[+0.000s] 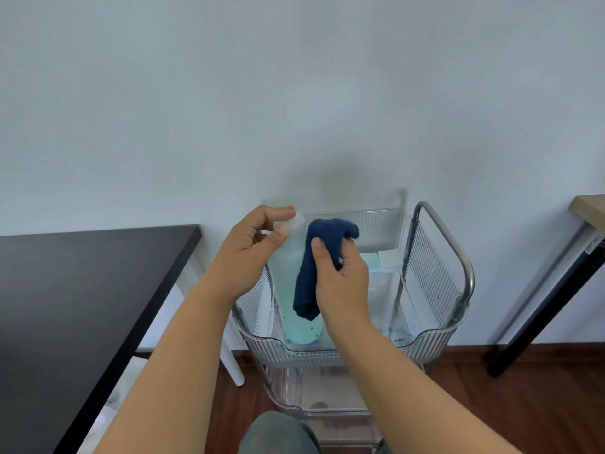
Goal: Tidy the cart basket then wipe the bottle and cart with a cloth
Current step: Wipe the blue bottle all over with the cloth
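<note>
Head view, centre of frame: my left fingers [281, 213] are curled together and pinched with the thumb on the white cap [298, 221] of the bottle [289, 290], so the left hand [248, 253] grips it at the very top. My right fingers [352, 245] are clamped with the thumb on a dark blue cloth [314, 267], which the right hand [340, 283] presses against the bottle's right side; one end of the cloth bunches above the hand, the other hangs down over the bottle's lower half. I see the bottle standing roughly upright, tilted slightly, pale and translucent with light blue liquid inside, its base in the near left part of the cart's top basket [435, 339]. That basket is clear ribbed plastic, with blue smears on its floor at lower right of the hands. At its far right end lie a pale blue flat item [373, 263] and a small white card [389, 258], touching each other; I cannot tell what they are. A metal handle [458, 257] loops over the cart's right end. Below the top basket a second clear tier [320, 398] shows, partly hidden by my forearms. Left of frame is a black table [82, 306] with a white leg [234, 365] just beside the cart. At the right edge stands another table [587, 208] on a black leg. Brown wood floor [474, 404] runs under everything, and a plain grey wall [294, 93] fills the upper frame.
</note>
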A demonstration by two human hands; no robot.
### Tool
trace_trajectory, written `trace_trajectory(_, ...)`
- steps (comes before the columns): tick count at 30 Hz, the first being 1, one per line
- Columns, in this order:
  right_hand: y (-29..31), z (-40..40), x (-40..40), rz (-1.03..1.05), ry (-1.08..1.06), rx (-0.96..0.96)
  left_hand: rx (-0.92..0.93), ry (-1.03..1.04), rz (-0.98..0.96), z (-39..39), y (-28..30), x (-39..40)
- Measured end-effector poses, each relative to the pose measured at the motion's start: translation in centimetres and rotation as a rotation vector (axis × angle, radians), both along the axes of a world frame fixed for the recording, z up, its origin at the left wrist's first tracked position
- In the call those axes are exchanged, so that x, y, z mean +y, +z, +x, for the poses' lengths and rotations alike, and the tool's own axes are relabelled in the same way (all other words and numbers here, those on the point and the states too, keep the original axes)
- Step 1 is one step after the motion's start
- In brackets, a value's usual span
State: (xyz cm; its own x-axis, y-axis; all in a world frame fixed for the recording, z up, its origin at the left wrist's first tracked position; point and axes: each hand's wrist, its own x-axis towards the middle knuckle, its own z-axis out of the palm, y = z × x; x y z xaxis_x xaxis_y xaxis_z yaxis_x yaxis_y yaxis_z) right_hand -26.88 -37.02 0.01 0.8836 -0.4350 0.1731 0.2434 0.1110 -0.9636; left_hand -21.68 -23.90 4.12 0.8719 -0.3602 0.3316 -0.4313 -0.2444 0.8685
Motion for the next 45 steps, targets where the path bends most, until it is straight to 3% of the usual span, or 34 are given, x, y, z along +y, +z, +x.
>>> trace_trajectory(3, 1.5, 1.9, -0.5, -0.163, 0.022, 0.050, -0.082, 0.124, 0.036, -0.2, -0.2, -0.2)
trace_trajectory(8, 3.1, 4.3, -2.9, -0.094, 0.225, 0.205, -0.046, 0.050, 0.032, 0.4, 0.2, 0.1)
trace_trajectory(14, -1.1, 1.8, -2.2, 0.152, 0.020, 0.101, -0.032, -0.059, 0.107, 0.6, 0.8, -0.2)
trace_trajectory(19, -1.1, 0.2, -1.7, 0.014, 0.017, -0.063, -0.047, -0.076, 0.214, 0.4, 0.5, -0.8)
trace_trajectory(23, 1.4, 3.2, -2.7, -0.143, 0.062, 0.083, -0.076, -0.018, 0.058, 0.2, -0.2, -1.4)
trace_trajectory(27, 2.6, 4.5, -4.1, -0.074, 0.205, 0.235, -0.076, -0.034, -0.005, 0.5, -0.2, -1.2)
trace_trajectory(32, 1.3, 3.1, -3.0, 0.000, 0.073, 0.195, -0.039, -0.082, -0.037, 0.5, -0.3, -1.6)
trace_trajectory(39, 1.6, 2.4, -3.8, -0.113, 0.115, 0.159, -0.039, -0.071, -0.033, 0.9, -0.1, -1.9)
trace_trajectory(45, 1.5, 2.4, -3.9, -0.084, 0.121, 0.147, -0.067, -0.007, -0.048, 0.3, -0.4, -2.4)
